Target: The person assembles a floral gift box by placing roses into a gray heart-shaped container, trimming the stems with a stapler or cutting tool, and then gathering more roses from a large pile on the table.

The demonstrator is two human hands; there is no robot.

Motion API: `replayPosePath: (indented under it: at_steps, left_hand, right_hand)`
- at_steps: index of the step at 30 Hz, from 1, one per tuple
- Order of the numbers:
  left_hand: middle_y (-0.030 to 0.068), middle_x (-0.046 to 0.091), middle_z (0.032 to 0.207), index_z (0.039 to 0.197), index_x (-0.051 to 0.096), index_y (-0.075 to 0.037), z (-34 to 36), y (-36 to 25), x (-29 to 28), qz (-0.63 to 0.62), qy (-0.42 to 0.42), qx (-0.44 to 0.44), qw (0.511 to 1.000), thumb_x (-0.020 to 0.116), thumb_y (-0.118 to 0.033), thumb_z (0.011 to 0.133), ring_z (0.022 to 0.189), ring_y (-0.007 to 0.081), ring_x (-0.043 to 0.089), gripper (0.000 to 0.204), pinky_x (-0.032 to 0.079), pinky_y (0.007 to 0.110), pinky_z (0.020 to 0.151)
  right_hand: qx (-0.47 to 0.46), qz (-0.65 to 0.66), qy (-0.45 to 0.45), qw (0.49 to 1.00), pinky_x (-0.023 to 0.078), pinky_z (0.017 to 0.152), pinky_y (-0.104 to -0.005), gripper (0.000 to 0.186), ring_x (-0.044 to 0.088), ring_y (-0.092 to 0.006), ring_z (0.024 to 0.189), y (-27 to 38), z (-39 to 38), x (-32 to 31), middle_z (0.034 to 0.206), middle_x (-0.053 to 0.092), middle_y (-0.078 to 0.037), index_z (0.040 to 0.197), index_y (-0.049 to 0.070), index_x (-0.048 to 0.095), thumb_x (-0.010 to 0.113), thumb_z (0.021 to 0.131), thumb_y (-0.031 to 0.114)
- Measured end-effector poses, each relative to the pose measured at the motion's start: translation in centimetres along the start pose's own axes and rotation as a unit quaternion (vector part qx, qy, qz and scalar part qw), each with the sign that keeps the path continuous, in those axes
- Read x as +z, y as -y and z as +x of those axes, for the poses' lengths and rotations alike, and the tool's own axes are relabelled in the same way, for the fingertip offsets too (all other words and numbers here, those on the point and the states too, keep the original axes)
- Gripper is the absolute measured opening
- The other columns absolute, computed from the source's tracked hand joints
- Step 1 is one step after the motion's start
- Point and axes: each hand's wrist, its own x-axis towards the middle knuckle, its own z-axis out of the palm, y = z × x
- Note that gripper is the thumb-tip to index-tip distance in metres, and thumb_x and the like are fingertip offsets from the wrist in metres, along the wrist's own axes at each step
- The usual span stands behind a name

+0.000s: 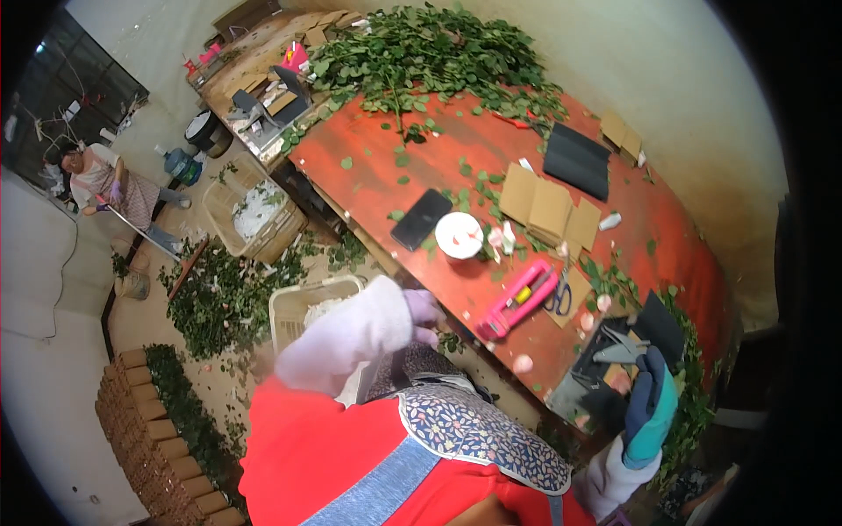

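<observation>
My left hand [424, 316], in a lavender glove under a fluffy pale sleeve, hangs beside the front edge of the red table [373, 167]. Its fingers are slightly bent and apart, with nothing visible in them. My right hand [651, 408] wears a teal and navy glove. Its fingers point up, stretched out, next to a dark box-like stand [586, 379] with a grey metal piece [621, 349] on it; I see nothing held. Between the hands lie a pink tape dispenser [519, 301], dark-handled scissors [558, 298] and several pale pink petals [524, 363].
Leafy stems [430, 53] are heaped at the table's far end. A phone [421, 219], white-topped tub [459, 235], cardboard pieces [545, 206] and black sheet [576, 161] lie on it. Crates [254, 250] and fallen leaves [210, 307] cover floor at left, where another person [123, 188] stands.
</observation>
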Motion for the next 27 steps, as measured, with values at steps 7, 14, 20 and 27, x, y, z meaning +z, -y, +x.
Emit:
replayPosePath:
  at_steps: [7,14,20,27]
  left_hand:
    - [0.0126,0.062,0.100,0.113,0.068,-0.020,-1.1,15.3,-16.2,0.118,0.047,-0.094,0.987,0.068,-0.035,0.086,0.094,0.0340,0.062,0.031,0.049,0.044,0.080]
    - [0.0104,0.061,0.107,0.119,0.063,-0.018,1.0,21.5,-22.4,0.147,-0.053,-0.095,0.983,0.063,-0.033,0.089,0.101,0.0302,0.061,0.034,0.049,0.043,0.080]
    - [0.0164,0.060,0.108,0.124,0.062,-0.013,-1.6,27.6,-24.6,0.044,-0.008,-0.018,0.999,0.067,-0.037,0.086,0.100,0.0364,0.060,0.046,0.049,0.045,0.088]
    - [0.0155,0.060,0.109,0.126,0.059,-0.011,-9.2,31.7,-37.6,0.120,-0.082,-0.148,0.978,0.070,-0.026,0.086,0.101,0.0335,0.060,0.044,0.048,0.041,0.087]
  right_hand:
    - [0.091,-0.017,-0.001,0.996,0.049,0.096,-0.0360,0.032,0.059,-0.0254,0.115,9.6,5.2,7.7,0.128,0.058,-0.017,0.130,-0.004,0.053,0.048,0.100,0.004]
    - [-0.018,-0.184,0.010,0.983,0.051,0.084,-0.0357,0.031,0.064,-0.0272,0.097,23.8,12.7,15.5,0.109,0.065,-0.017,0.121,-0.002,0.061,0.058,0.090,-0.003]
    - [-0.160,-0.226,0.069,0.958,0.050,0.081,-0.0384,0.035,0.064,-0.0320,0.092,28.9,19.2,18.6,0.103,0.068,-0.016,0.115,-0.003,0.063,0.064,0.080,-0.005]
    - [-0.301,-0.101,0.107,0.942,0.051,0.079,-0.0399,0.040,0.065,-0.0319,0.092,32.2,28.7,31.9,0.099,0.069,-0.014,0.114,0.002,0.064,0.075,0.076,0.004]
